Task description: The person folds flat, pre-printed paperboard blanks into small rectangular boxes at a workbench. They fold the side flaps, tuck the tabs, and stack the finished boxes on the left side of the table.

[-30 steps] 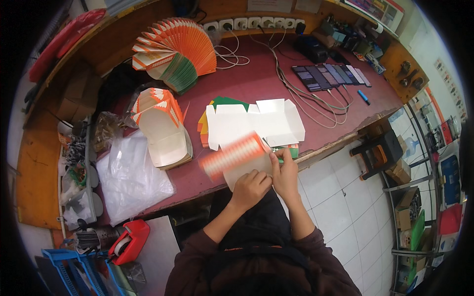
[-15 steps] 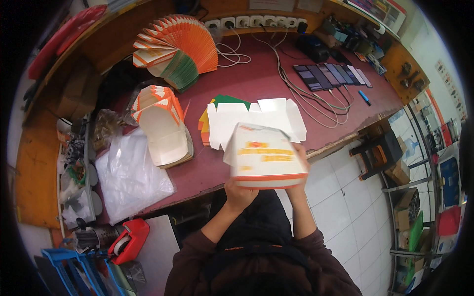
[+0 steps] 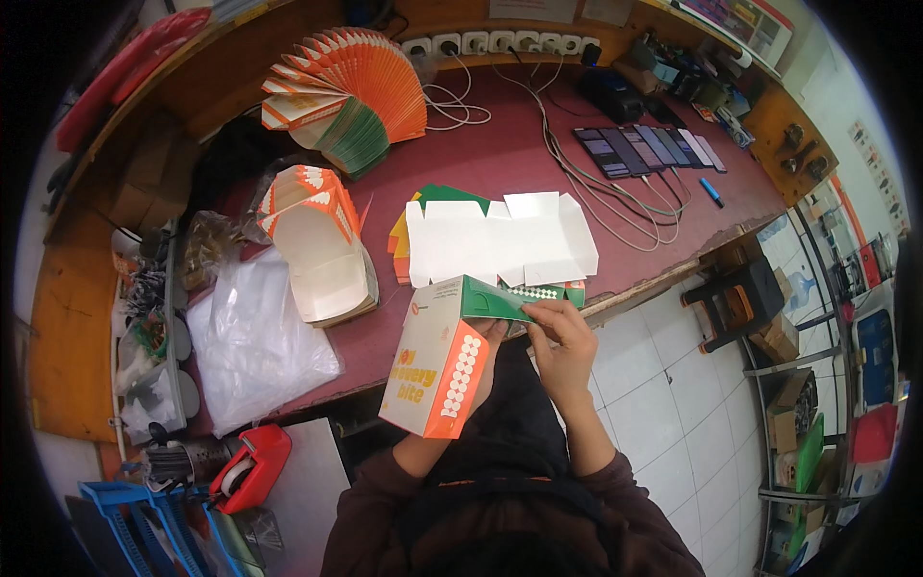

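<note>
A folded paperboard food box [image 3: 413, 361], white with orange sides and yellow lettering, is tilted in front of me at the table's near edge. My left hand [image 3: 488, 351] is closed round its right side, with some fingers hidden behind the board. With thumb and fingers pinched, my right hand [image 3: 562, 344] grips the corner of the box's green end flap [image 3: 488, 300]. Just beyond lie flat carton blanks [image 3: 481, 240], white side up, with green and orange edges showing beneath. Nested formed boxes [image 3: 327, 269] stand to the left.
A fanned stack of orange and green cartons [image 3: 385, 96] lies at the back left. Clear plastic bags [image 3: 255, 337] and a red tape dispenser [image 3: 252, 469] are at the left. Charging phones [image 3: 644, 149], cables [image 3: 577, 173] and a blue marker [image 3: 710, 192] lie at the right.
The box has turned and moved left and down, so its orange side and green flap now show. My right hand has shifted from the box's side to the flap's corner.
</note>
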Tool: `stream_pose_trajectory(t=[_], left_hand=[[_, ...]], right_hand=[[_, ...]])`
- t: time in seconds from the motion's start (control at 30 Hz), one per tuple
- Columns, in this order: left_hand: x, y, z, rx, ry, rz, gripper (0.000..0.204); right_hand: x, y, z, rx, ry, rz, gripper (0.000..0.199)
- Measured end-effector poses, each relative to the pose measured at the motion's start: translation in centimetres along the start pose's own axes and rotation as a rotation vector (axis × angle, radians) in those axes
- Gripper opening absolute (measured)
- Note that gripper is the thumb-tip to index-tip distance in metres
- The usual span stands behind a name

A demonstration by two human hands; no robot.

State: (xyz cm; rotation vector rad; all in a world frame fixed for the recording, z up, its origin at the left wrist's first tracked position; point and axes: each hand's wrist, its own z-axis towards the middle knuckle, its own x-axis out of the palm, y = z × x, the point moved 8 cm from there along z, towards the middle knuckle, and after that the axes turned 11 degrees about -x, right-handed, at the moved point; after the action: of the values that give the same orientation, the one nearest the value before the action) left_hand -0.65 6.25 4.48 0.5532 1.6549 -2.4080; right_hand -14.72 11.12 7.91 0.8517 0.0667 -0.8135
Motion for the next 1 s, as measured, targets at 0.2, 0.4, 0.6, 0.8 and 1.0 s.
stream_pose_trajectory(t=[0.2, 0.4, 0.6, 0.8, 1.0], left_hand=[[0.7, 0.5, -1.5, -0.386, 0.349, -0.737, 0.038], [-0.6, -2.2, -1.5, -0.094, 0.214, -0.309, 0.035], [-0.9, -4.4, -1.7, 0.107, 0.136, 0.013, 0.032], [-0.5, -5.6, -1.5, 0.247, 0.103, 0.327, 0.029], [1.0, -0.7, -0.2, -0.309, 0.301, -0.632, 0.026]], right_hand=[[-0.8, -0.4, -0.3, 0.176, -0.02, 0.139, 0.008], [-0.7, 0.7, 0.1, 0.117, 0.078, 0.145, 0.006], [-0.9, 1.7, 0.8, 0.097, 0.099, 0.11, 0.005], [-1.0, 2.0, 1.1, 0.104, 0.102, 0.077, 0.004], [-0.5, 2.0, 1.5, 0.081, 0.229, 0.167, 0.001]])
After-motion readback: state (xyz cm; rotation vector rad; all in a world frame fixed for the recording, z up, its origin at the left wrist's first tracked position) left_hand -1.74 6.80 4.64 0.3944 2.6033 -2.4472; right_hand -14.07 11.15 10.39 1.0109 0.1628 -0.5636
